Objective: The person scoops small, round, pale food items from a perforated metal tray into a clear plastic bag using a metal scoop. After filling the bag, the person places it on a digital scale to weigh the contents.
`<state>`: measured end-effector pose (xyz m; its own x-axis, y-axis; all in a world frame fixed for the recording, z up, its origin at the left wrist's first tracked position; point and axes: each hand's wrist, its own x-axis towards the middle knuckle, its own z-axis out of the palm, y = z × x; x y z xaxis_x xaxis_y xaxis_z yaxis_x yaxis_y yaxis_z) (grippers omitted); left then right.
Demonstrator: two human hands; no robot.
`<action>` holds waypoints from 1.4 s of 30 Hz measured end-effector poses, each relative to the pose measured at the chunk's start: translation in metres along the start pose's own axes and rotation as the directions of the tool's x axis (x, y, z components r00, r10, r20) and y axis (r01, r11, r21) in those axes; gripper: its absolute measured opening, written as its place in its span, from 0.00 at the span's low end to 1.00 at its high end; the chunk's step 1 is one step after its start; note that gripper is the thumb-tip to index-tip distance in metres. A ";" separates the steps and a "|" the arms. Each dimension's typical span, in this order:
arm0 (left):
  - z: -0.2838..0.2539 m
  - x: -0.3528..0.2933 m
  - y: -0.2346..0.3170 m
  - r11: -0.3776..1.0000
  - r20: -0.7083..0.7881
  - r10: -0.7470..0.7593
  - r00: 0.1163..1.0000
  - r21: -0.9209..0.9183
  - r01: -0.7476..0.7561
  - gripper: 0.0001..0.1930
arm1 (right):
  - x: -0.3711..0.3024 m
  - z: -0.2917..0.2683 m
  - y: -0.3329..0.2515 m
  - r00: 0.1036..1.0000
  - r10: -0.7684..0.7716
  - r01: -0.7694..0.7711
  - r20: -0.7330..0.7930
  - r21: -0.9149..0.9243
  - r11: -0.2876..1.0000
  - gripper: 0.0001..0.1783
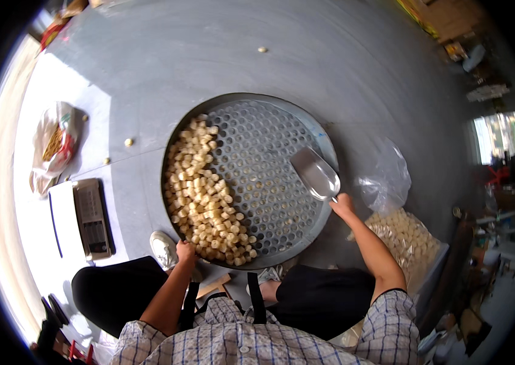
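Note:
A large round metal sieve (273, 143) with rows of round holes lies in front of me. Short, pale cream cylinder-shaped pieces (203, 194) are heaped along its left side, and a few small yellowish bits show in the holes elsewhere. At the near left, my left hand (186, 250) is closed round the sieve's rim. My right hand (344, 205) grips the handle of a shiny metal scoop (316, 173) at the right rim. The scoop's blade points up and left over the bare perforated part, with no pieces visible in it.
To the right stands a clear plastic bag (400, 240) full of similar pale pieces. A scale (90, 219) sits at the left, below an open bag (57, 140) with yellowish contents. Several loose pieces lie on the grey floor (148, 73). My shoes flank the sieve's near edge.

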<state>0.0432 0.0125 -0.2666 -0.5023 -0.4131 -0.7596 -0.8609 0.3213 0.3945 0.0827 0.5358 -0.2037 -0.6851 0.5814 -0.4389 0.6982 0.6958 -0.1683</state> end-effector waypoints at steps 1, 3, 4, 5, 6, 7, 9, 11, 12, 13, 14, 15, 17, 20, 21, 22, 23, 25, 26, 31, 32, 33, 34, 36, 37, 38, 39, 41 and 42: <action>0.000 -0.005 0.005 0.994 -0.041 0.049 0.998 0.101 -0.044 0.13 | -0.005 -0.002 -0.004 0.998 -0.048 0.047 -0.040 -0.016 0.999 0.15; 0.002 -0.004 0.004 0.957 -0.098 0.153 0.983 0.264 -0.123 0.14 | -0.012 -0.013 -0.023 0.997 -0.050 0.048 -0.051 -0.038 0.998 0.25; 0.003 0.002 0.000 0.932 -0.111 0.207 0.972 0.326 -0.161 0.15 | -0.017 -0.018 -0.033 1.000 0.002 -0.003 -0.025 -0.040 0.999 0.33; 0.009 0.002 0.002 0.933 -0.142 0.206 0.968 0.328 -0.150 0.15 | -0.020 -0.011 -0.030 1.000 0.016 -0.017 -0.010 -0.047 0.999 0.35; 0.011 0.004 0.001 0.935 -0.181 0.204 0.962 0.328 -0.136 0.16 | -0.021 -0.005 -0.026 1.000 0.024 -0.024 0.010 -0.051 0.998 0.37; 0.011 0.010 -0.002 0.939 -0.135 0.201 0.970 0.307 -0.152 0.16 | -0.027 -0.004 -0.027 1.000 0.008 -0.007 0.025 -0.044 0.999 0.37; 0.003 0.026 -0.016 0.949 -0.119 0.228 0.966 0.250 -0.193 0.15 | -0.040 -0.031 -0.049 0.990 0.073 -0.078 0.120 0.042 0.996 0.36; 0.003 0.038 -0.025 0.990 -0.074 0.138 0.988 0.043 -0.135 0.14 | -0.026 -0.035 -0.027 0.971 0.061 -0.043 -0.232 0.084 0.996 0.33; 0.001 0.037 -0.023 0.993 -0.049 0.095 0.994 -0.059 -0.098 0.14 | -0.022 -0.042 -0.018 0.916 0.057 -0.018 -0.397 0.102 0.995 0.32; -0.002 0.035 -0.021 0.994 -0.027 0.067 0.997 -0.091 -0.069 0.14 | -0.019 -0.052 -0.007 0.871 0.031 -0.058 -0.491 -0.040 0.997 0.29; -0.004 0.025 -0.014 0.992 0.000 0.040 0.999 -0.120 -0.040 0.15 | -0.020 -0.067 0.006 0.816 -0.006 -0.118 -0.577 -0.177 0.977 0.25; -0.004 0.014 -0.002 0.989 0.039 0.020 0.999 -0.144 -0.014 0.16 | -0.019 -0.070 0.029 0.781 -0.029 -0.187 -0.624 -0.277 0.942 0.22; -0.007 0.002 0.010 0.985 0.124 -0.016 0.992 -0.171 0.038 0.19 | -0.007 -0.061 0.090 0.760 -0.046 -0.187 -0.648 -0.286 0.940 0.16; -0.002 -0.004 0.019 0.994 0.168 -0.018 0.986 -0.103 0.036 0.25 | 0.007 -0.074 0.155 0.758 -0.025 0.021 -0.652 -0.013 1.000 0.12; -0.003 -0.009 0.020 1.000 0.093 0.010 0.996 -0.026 -0.007 0.28 | 0.005 -0.092 0.149 0.737 -0.017 0.103 -0.676 0.087 0.991 0.12; -0.004 -0.013 0.020 0.997 0.024 0.043 0.999 0.055 -0.044 0.30 | -0.003 -0.112 0.141 0.715 -0.005 0.184 -0.699 0.182 0.966 0.12; -0.016 0.012 -0.003 0.996 -0.025 0.087 0.996 0.002 -0.087 0.38 | -0.008 -0.129 0.106 0.654 0.019 0.262 -0.756 0.250 0.932 0.12; -0.009 0.013 -0.005 0.965 -0.126 0.262 0.957 0.008 -0.263 0.40 | -0.042 -0.171 0.060 0.501 0.120 0.375 -0.857 0.340 0.862 0.12; -0.002 0.009 0.001 0.934 -0.159 0.354 0.922 0.018 -0.356 0.41 | -0.049 -0.176 0.069 0.604 0.135 0.281 -0.785 0.368 0.886 0.12; 0.006 -0.040 0.061 0.729 -0.052 0.682 0.730 -0.032 -0.684 0.41 | -0.080 -0.233 0.083 0.896 0.201 0.336 -0.395 0.901 0.273 0.12; -0.005 -0.026 0.061 0.666 -0.040 0.730 0.683 -0.184 -0.723 0.40 | -0.090 -0.250 0.061 0.900 0.146 0.422 -0.411 0.905 -0.052 0.12; -0.012 -0.046 0.073 0.714 -0.013 0.692 0.722 -0.134 -0.687 0.40 | -0.109 -0.264 0.029 0.902 0.094 0.430 -0.421 0.865 -0.260 0.11; -0.013 -0.091 0.097 0.684 0.037 0.724 0.689 -0.168 -0.710 0.40 | -0.110 -0.264 0.030 0.915 0.046 0.404 -0.402 0.904 -0.137 0.11; -0.009 -0.104 0.114 0.669 0.187 0.716 0.673 -0.458 -0.585 0.38 | -0.101 -0.262 0.019 0.940 -0.070 0.340 -0.334 0.934 0.108 0.12; -0.017 -0.135 0.134 0.804 0.318 0.582 0.748 -0.365 -0.470 0.39 | -0.102 -0.256 0.001 0.996 0.026 0.047 -0.090 0.728 0.684 0.13; -0.025 -0.144 0.141 0.792 0.416 0.580 0.701 -0.491 -0.363 0.39 | -0.106 -0.263 -0.019 0.984 -0.088 0.177 -0.154 0.869 0.462 0.13; -0.029 -0.151 0.142 0.807 0.444 0.563 0.697 -0.478 -0.347 0.38 | -0.113 -0.274 -0.042 0.955 -0.191 0.264 -0.226 0.942 0.205 0.14; -0.045 -0.163 0.152 0.805 0.547 0.582 0.602 -0.494 -0.329 0.38 | -0.145 -0.294 -0.099 0.909 -0.200 0.322 -0.365 0.921 -0.218 0.14; -0.051 -0.164 0.152 0.787 0.575 0.602 0.554 -0.543 -0.292 0.37 | -0.152 -0.303 -0.111 0.889 -0.290 0.268 -0.354 0.917 -0.296 0.14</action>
<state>-0.0089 0.0857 -0.0557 -0.7499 0.4548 -0.4804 -0.5749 -0.0888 0.8134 0.0466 0.4979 0.1492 -0.8850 0.4646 -0.0295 -0.2000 -0.4367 -0.8771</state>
